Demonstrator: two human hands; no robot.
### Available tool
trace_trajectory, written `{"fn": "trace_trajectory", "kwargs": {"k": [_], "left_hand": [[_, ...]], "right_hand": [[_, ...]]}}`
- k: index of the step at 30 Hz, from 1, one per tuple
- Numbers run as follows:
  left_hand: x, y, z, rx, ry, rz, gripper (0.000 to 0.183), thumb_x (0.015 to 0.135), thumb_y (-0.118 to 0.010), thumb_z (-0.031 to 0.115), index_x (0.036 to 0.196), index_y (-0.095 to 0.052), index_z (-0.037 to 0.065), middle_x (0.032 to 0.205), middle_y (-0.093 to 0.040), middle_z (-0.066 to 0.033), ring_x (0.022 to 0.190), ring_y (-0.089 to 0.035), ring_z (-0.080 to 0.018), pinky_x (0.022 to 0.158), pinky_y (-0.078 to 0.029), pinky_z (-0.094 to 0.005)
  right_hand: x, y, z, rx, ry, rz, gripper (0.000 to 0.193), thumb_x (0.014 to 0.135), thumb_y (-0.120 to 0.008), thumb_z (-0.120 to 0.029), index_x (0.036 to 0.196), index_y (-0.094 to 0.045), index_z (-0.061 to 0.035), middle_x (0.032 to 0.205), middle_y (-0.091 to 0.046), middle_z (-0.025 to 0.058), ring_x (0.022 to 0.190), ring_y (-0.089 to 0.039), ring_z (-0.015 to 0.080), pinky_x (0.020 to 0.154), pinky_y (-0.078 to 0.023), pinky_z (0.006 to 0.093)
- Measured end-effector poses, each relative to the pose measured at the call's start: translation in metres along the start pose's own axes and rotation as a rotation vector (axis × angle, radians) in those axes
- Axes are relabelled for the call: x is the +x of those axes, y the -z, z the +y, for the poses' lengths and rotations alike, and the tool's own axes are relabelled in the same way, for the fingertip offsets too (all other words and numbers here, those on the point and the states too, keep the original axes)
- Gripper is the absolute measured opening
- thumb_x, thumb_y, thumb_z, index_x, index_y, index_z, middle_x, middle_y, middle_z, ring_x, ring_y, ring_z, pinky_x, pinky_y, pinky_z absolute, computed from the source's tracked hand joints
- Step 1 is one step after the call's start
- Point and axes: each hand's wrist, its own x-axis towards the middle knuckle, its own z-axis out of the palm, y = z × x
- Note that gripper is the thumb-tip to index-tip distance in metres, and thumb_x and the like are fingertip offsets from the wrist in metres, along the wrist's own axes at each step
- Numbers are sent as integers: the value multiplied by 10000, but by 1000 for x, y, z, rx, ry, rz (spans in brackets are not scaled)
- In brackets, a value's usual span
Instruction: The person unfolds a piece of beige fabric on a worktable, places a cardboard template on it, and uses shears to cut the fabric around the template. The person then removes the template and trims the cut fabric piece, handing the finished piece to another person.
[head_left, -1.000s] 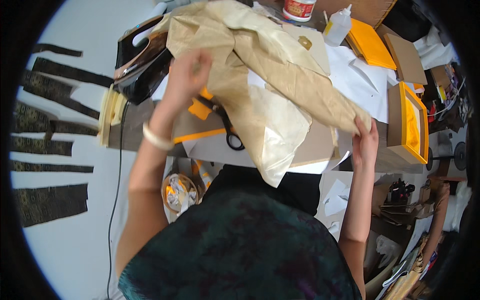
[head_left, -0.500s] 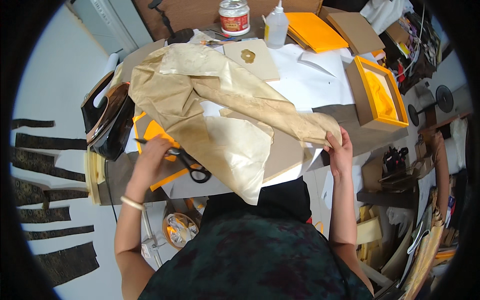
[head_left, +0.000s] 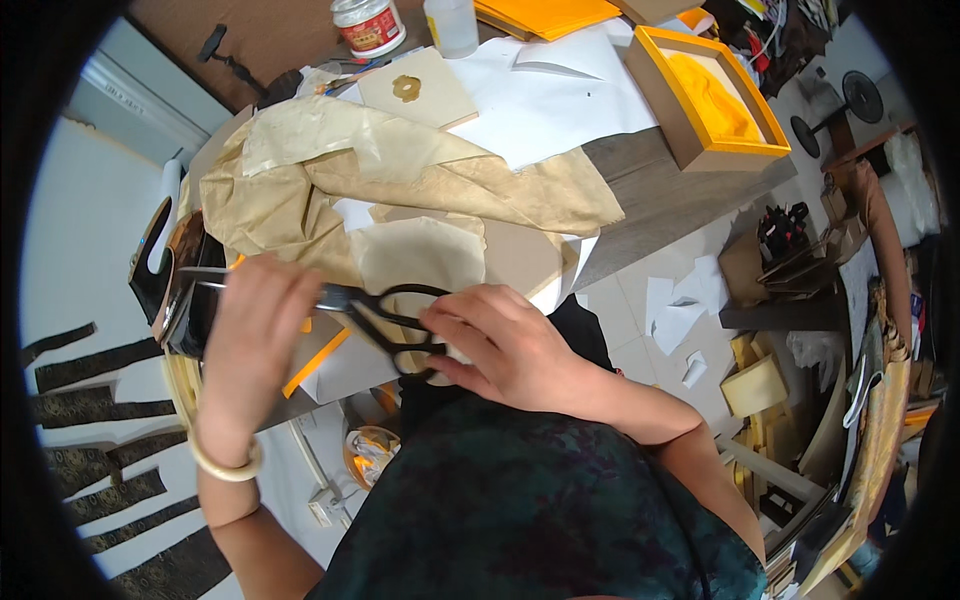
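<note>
- Far left of the scissors [head_left: 345,297], dark patterned strips [head_left: 105,370] lie spread on a pale surface.
- Just left of the scissors' tips stands an iron [head_left: 187,238], dark and copper-brown.
- The left hand [head_left: 255,320] is over the scissors' blades, back upward and blurred; its forearm rises steeply from below them, a pale bracelet [head_left: 225,465] at the wrist. The fingers are closed around the blades, and 2 tips stick out leftward.
- The scissors are nearly level between the 2 hands, black handles toward the right.
- Behind the scissors, a creased tan sheet [head_left: 270,215] sprawls over the table.
- The right hand [head_left: 505,345] is at the scissors' handle end, its forearm slanting in from lower right, wrist nearly flat. Thumb and fingers are curled narrowly on the 2 loops; whether any finger passes through, I cannot tell.
- Far right of the scissors and behind them, a brown box [head_left: 668,105] with a yellow rim contains yellow cloth.
</note>
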Motion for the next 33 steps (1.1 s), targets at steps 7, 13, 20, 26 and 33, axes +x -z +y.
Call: {"fn": "trace_trajectory", "kwargs": {"k": [7, 13, 20, 26, 33], "left_hand": [[87, -58, 38, -99, -301, 131, 380, 791, -666, 14, 1167, -654, -39, 1209, -640, -143, 1212, -589, -373, 1104, -475, -506], [183, -94, 63, -362, -256, 524, 238, 921, -685, 142, 1088, -624, -15, 1079, -646, -168, 1183, -605, -371, 1111, -457, -468], [244, -206, 50, -785, 284, -152, 422, 851, -825, 217, 1099, -566, -7, 1066, -686, -178, 1024, -658, -373, 874, -518, -457], [260, -200, 50, -1151, 106, -255, 350, 883, -774, 70, 1172, -578, 45, 903, -629, -51, 881, -613, -175, 820, -500, -323], [346, -226, 10, -1426, 60, 224, 261, 957, -659, 0, 1207, -640, 72, 1043, -658, -33, 974, -590, -108, 887, -496, -301]], "right_hand": [[-30, 34, 17, -60, -441, 14, 476, 826, -809, -99, 1255, -634, 9, 1086, -684, 180, 926, -698, 365, 810, -579, 430], [-109, 60, 53, 149, -808, 309, 390, 852, -719, -20, 1222, -603, 13, 960, -701, 77, 856, -688, 128, 759, -562, 289], [-167, 94, 62, 151, -936, 664, 368, 851, -788, -14, 1178, -621, 6, 849, -631, -29, 748, -584, 40, 690, -476, 203], [-168, 106, 66, 58, -931, 755, 330, 845, -851, -37, 1120, -674, 11, 814, -630, -46, 706, -556, 21, 644, -434, 188], [-165, 107, 86, 164, -930, 730, 381, 852, -855, -49, 1184, -695, 47, 865, -652, -37, 748, -578, 31, 671, -448, 192]]}}
